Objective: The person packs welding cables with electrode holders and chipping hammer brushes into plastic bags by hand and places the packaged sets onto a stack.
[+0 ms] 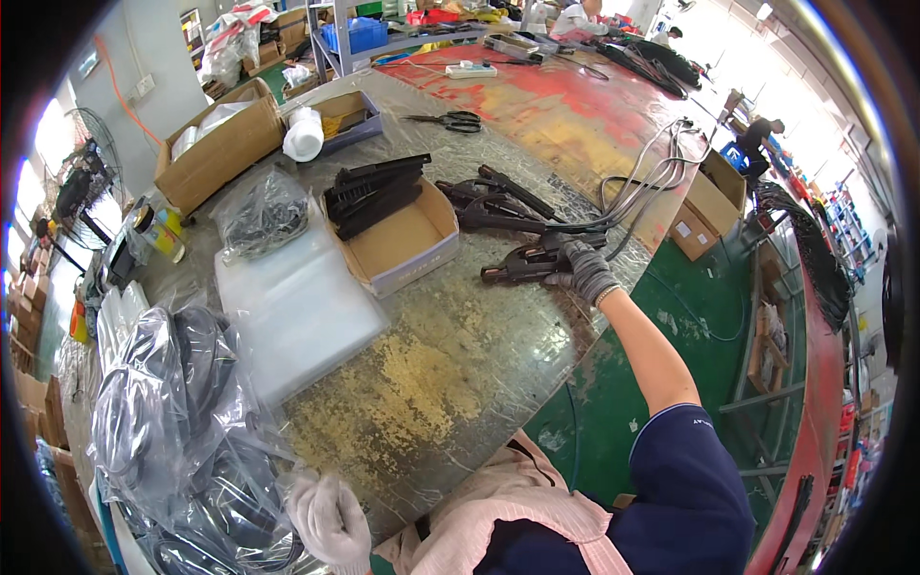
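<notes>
My right hand [589, 272], in a grey glove, is closed around a black handle-shaped corded tool [522, 264] at the table's right edge. Just beyond it lie several similar black tools [494, 199], whose grey cords [661, 172] loop off to the right. At the lower left, my left hand [329, 522] wears a white glove with its fingers curled in. It is beside the clear plastic bags of coiled black cables [172, 412]; whether it pinches the plastic is hidden. An open shallow box [407, 268] holding black comb-like parts [369, 206] stands mid-table.
A stack of clear plastic bags [297, 326] lies left of the box. Farther back are a cardboard carton [216, 153], a white roll [304, 134] and black scissors [448, 121]. Another carton [707, 211] stands beyond the table's right edge. People work in the background.
</notes>
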`<state>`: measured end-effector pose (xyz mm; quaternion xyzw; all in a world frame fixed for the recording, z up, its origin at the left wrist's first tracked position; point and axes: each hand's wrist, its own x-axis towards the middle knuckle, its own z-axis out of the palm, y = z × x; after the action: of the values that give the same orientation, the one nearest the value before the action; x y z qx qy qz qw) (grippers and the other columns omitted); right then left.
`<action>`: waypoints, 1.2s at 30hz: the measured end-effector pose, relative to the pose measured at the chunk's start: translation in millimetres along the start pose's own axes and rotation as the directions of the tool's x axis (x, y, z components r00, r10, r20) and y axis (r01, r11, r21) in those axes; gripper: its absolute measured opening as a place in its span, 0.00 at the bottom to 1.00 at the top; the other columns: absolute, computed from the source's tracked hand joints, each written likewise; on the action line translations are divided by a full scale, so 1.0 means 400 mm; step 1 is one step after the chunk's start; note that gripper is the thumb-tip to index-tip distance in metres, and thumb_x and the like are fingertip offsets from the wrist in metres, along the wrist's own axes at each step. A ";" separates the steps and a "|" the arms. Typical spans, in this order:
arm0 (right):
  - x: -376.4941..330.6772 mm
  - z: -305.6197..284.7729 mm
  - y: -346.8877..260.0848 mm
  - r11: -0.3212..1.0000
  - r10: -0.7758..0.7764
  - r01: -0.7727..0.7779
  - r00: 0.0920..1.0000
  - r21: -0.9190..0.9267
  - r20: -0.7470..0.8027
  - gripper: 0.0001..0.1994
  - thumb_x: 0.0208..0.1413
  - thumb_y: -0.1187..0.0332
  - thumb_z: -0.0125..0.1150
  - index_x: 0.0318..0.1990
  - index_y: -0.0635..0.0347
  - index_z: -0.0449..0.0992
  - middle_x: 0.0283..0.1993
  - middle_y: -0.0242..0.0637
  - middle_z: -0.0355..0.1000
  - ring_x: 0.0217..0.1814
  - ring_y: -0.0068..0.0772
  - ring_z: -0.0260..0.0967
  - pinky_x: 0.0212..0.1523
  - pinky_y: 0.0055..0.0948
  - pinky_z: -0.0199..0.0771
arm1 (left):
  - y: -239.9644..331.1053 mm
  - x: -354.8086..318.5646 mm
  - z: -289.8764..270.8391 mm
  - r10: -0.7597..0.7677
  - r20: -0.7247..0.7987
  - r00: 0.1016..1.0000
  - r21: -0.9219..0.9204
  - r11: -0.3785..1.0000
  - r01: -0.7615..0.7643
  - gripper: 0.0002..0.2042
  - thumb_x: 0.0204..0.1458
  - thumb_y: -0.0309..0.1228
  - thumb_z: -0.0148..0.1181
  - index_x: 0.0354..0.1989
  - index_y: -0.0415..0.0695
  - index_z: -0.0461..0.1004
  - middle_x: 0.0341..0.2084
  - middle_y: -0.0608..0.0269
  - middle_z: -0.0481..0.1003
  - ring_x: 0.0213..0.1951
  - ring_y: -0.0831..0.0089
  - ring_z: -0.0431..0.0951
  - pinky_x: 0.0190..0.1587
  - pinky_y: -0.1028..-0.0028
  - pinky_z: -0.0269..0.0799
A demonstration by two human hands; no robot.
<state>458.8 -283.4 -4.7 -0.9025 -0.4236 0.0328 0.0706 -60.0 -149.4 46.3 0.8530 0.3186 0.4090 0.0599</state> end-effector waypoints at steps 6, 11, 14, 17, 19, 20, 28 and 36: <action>-0.004 0.027 0.047 0.994 -0.112 0.110 0.992 -0.024 -0.060 0.30 0.41 0.43 0.70 0.44 0.57 0.75 0.46 0.46 0.72 0.52 0.50 0.68 0.53 0.42 0.68 | -0.035 -0.156 -0.030 -0.260 0.091 0.961 -0.026 0.964 0.263 0.12 0.50 0.21 0.59 0.44 0.34 0.76 0.39 0.49 0.77 0.46 0.50 0.74 0.51 0.58 0.67; 0.030 -0.105 -0.057 0.980 0.027 -0.022 0.999 0.196 -0.024 0.24 0.50 0.43 0.62 0.45 0.53 0.76 0.44 0.45 0.75 0.47 0.45 0.73 0.46 0.41 0.72 | -0.041 -0.144 -0.023 -0.121 0.120 0.985 0.028 0.993 0.118 0.18 0.52 0.31 0.60 0.50 0.38 0.72 0.44 0.50 0.76 0.45 0.52 0.75 0.50 0.58 0.70; 0.046 -0.189 -0.298 0.921 -0.389 0.382 0.912 0.074 0.132 0.18 0.60 0.52 0.51 0.50 0.51 0.76 0.42 0.43 0.76 0.45 0.43 0.75 0.44 0.39 0.74 | 0.021 -0.035 0.011 0.133 0.084 0.988 0.131 0.981 -0.143 0.18 0.51 0.31 0.61 0.50 0.38 0.72 0.45 0.49 0.75 0.46 0.52 0.75 0.50 0.58 0.71; -0.062 0.032 -0.442 0.317 -0.831 0.939 0.343 0.134 -0.439 0.19 0.60 0.60 0.50 0.58 0.51 0.67 0.46 0.36 0.73 0.41 0.38 0.77 0.38 0.35 0.77 | 0.149 0.093 0.087 0.280 0.121 0.952 0.330 0.893 -0.304 0.19 0.43 0.23 0.63 0.47 0.38 0.71 0.46 0.48 0.74 0.50 0.50 0.74 0.56 0.58 0.68; -0.244 -0.158 -0.669 0.554 -0.832 0.829 0.549 0.077 0.084 0.16 0.59 0.60 0.50 0.54 0.50 0.67 0.44 0.35 0.72 0.35 0.36 0.77 0.27 0.37 0.76 | 0.143 0.104 0.135 0.172 0.045 0.984 0.290 0.940 -0.178 0.23 0.42 0.27 0.65 0.50 0.39 0.70 0.44 0.50 0.75 0.47 0.51 0.75 0.53 0.60 0.70; -0.281 -0.163 -0.649 0.608 -0.789 0.777 0.615 0.164 0.009 0.15 0.59 0.60 0.50 0.53 0.50 0.68 0.45 0.36 0.72 0.34 0.35 0.77 0.24 0.37 0.75 | 0.151 0.083 0.151 -0.015 0.241 0.970 0.264 0.963 -0.051 0.27 0.42 0.31 0.66 0.52 0.38 0.68 0.41 0.55 0.76 0.43 0.54 0.76 0.48 0.61 0.72; -0.253 -0.283 -0.592 0.556 -0.778 0.810 0.430 -0.185 -0.458 0.30 0.49 0.61 0.55 0.63 0.54 0.64 0.22 0.27 0.64 0.20 0.27 0.67 0.18 0.28 0.65 | 0.113 0.172 0.126 0.250 0.146 0.957 -0.163 0.961 -0.226 0.21 0.57 0.35 0.59 0.56 0.36 0.70 0.42 0.53 0.77 0.37 0.59 0.77 0.44 0.68 0.73; -0.100 -0.278 -0.705 0.348 -0.718 0.915 0.121 -0.203 -0.686 0.25 0.57 0.57 0.55 0.62 0.52 0.64 0.25 0.25 0.64 0.21 0.25 0.64 0.20 0.27 0.64 | 0.080 0.219 0.047 -0.278 0.781 0.560 -0.622 -0.263 0.737 0.15 0.59 0.40 0.57 0.24 0.47 0.68 0.15 0.72 0.63 0.16 0.81 0.58 0.23 0.76 0.54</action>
<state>232.3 -147.2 149.0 -0.4319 -0.7821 -0.2857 0.3467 10.1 -119.7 103.4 0.3882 0.2753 0.2760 0.8351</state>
